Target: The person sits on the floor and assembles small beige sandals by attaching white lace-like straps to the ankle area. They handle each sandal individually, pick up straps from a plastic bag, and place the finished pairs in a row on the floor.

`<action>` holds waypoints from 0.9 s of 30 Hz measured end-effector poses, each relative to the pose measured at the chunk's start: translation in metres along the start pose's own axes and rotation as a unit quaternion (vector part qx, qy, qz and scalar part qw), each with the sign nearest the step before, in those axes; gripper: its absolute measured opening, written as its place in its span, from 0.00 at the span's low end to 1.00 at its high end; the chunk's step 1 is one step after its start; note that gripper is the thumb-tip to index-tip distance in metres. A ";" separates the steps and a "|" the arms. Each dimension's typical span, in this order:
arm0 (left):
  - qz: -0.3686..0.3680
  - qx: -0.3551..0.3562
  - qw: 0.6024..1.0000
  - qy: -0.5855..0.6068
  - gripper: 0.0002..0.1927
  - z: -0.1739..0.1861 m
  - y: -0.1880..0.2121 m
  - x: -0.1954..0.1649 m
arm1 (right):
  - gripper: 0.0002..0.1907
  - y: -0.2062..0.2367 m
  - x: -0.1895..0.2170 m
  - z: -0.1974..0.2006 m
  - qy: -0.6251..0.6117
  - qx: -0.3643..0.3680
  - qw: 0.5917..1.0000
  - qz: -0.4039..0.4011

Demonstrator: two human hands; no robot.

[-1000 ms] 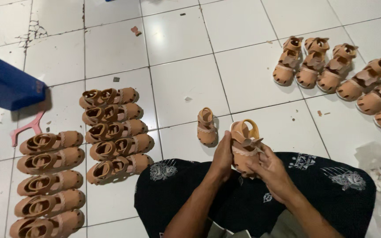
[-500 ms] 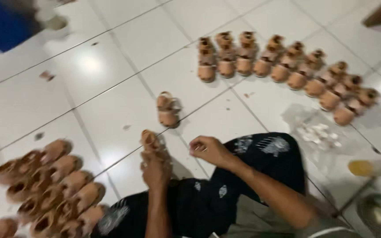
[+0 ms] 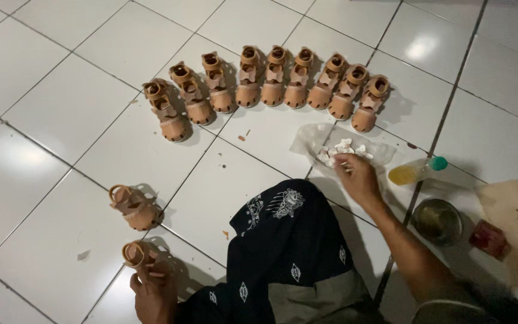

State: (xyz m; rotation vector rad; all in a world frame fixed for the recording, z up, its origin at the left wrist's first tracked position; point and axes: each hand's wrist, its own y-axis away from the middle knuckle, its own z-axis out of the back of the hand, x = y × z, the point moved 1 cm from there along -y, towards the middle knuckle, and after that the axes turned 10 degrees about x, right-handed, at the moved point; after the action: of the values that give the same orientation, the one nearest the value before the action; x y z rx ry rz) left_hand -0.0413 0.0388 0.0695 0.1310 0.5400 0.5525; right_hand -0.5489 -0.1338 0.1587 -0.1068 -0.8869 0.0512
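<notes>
At the far left, low in the view, the left hand (image 3: 153,294) rests on the white tiled floor (image 3: 43,150) with its fingers closed around a small tan child's sandal (image 3: 142,257); the round ankle strap loop sticks up above the fingertips. Just above it, a second tan sandal (image 3: 134,207) stands alone on the tile, near the held one but not touching it.

Further up and toward the middle, a row of nine matching sandals (image 3: 271,84) curves across the floor, toes pointing toward the person, each just beside the next. Below that row the person's knee, in dark patterned cloth (image 3: 289,240), fills the centre.

To the right of the knee, the right hand (image 3: 358,177) reaches into a clear plastic bag (image 3: 313,141) lying flat on the floor, where a heap of small white pieces (image 3: 340,150) sits. The fingertips are bent down onto the pieces and look pinched together, though whether they actually grip one cannot be told from here.

Right of the bag lies a small plastic bottle (image 3: 415,172) of yellow liquid with a green cap, on its side. Below it stands a round metal bowl (image 3: 437,221), then a small red container (image 3: 490,239) beside crumpled brown paper (image 3: 514,210) at the right edge.
</notes>
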 end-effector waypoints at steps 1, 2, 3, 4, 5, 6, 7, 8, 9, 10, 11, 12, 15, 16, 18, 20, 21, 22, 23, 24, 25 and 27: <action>-0.046 -0.005 0.999 -0.016 0.40 -0.006 -0.004 0.004 | 0.12 -0.006 -0.026 0.014 0.033 -0.037 0.998 -0.030; -0.125 -0.036 0.990 -0.054 0.36 -0.009 -0.007 0.009 | 0.13 -0.012 -0.049 0.025 0.066 -0.072 0.994 -0.058; -0.199 -0.067 0.973 -0.091 0.32 -0.011 -0.008 0.015 | 0.14 -0.016 -0.069 0.030 -0.021 -0.075 0.988 -0.132; -0.273 -0.098 0.948 -0.128 0.29 -0.014 -0.009 0.018 | 0.15 -0.019 -0.085 0.035 -0.108 -0.078 0.970 -0.204; -0.211 -0.060 0.973 -0.069 0.30 -0.019 -0.013 0.021 | 0.16 -0.023 -0.096 0.037 -0.194 -0.081 0.939 -0.272; -0.146 -0.020 0.989 -0.011 0.32 -0.023 -0.014 0.025 | 0.16 -0.026 -0.101 0.037 -0.142 -0.074 0.946 -0.282; -0.080 0.020 0.996 0.048 0.34 -0.026 -0.016 0.028 | 0.17 -0.029 -0.103 0.037 -0.091 -0.067 0.950 -0.292; -0.108 0.010 0.994 0.027 0.32 -0.026 -0.017 0.026 | 0.18 -0.033 -0.105 0.038 -0.039 -0.060 0.951 -0.300; -0.136 0.001 0.991 0.005 0.31 -0.026 -0.017 0.026 | 0.19 -0.035 -0.106 0.038 -0.022 -0.034 0.946 -0.320; -0.163 -0.009 0.986 -0.016 0.29 -0.026 -0.017 0.025 | 0.21 -0.039 -0.108 0.038 -0.004 -0.008 0.941 -0.339; -0.216 -0.045 0.972 -0.085 0.26 -0.026 -0.016 0.024 | 0.24 -0.041 -0.108 0.038 0.015 0.019 0.934 -0.356; -0.267 -0.077 0.948 -0.155 0.22 -0.025 -0.015 0.025 | 0.20 -0.043 -0.106 0.040 0.047 -0.046 0.953 -0.295; -0.169 -0.047 0.982 -0.069 0.25 -0.027 -0.016 0.022 | 0.13 -0.046 -0.105 0.046 0.101 -0.151 0.968 -0.175; -0.091 -0.013 0.996 0.008 0.29 -0.028 -0.016 0.021 | 0.14 -0.045 -0.107 0.045 0.088 -0.125 0.969 -0.191; -0.108 -0.006 0.994 0.014 0.29 -0.025 -0.013 0.020 | 0.17 -0.043 -0.111 0.043 0.098 -0.087 0.967 -0.218; -0.105 -0.011 0.994 0.015 0.29 -0.027 -0.012 0.016 | 0.23 -0.041 -0.113 0.038 0.142 -0.057 0.959 -0.239; -0.094 -0.019 0.995 0.011 0.30 -0.028 -0.012 0.014 | 0.23 -0.040 -0.114 0.035 0.133 -0.062 0.964 -0.222; -0.082 -0.026 0.996 0.006 0.31 -0.028 -0.012 0.013 | 0.24 -0.040 -0.114 0.032 0.123 -0.067 0.969 -0.205; -0.072 -0.024 0.997 0.003 0.29 -0.028 -0.011 0.013 | 0.25 -0.040 -0.114 0.029 0.113 -0.072 0.973 -0.187; -0.061 -0.021 0.998 0.000 0.28 -0.028 -0.011 0.012 | 0.25 -0.039 -0.114 0.026 0.086 -0.085 0.972 -0.199; -0.049 -0.019 0.999 -0.002 0.26 -0.027 -0.010 0.012 | 0.25 -0.039 -0.114 0.023 0.059 -0.098 0.971 -0.210; -0.081 -0.011 0.997 0.002 0.28 -0.022 -0.010 0.012 | 0.26 -0.038 -0.113 0.021 0.031 -0.113 0.968 -0.223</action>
State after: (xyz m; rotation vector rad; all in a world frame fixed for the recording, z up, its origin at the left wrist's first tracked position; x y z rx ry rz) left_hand -0.0398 0.0359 0.0425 0.0640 0.5428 0.4013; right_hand -0.6359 -0.1804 0.0893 -0.1190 -0.8355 -0.4718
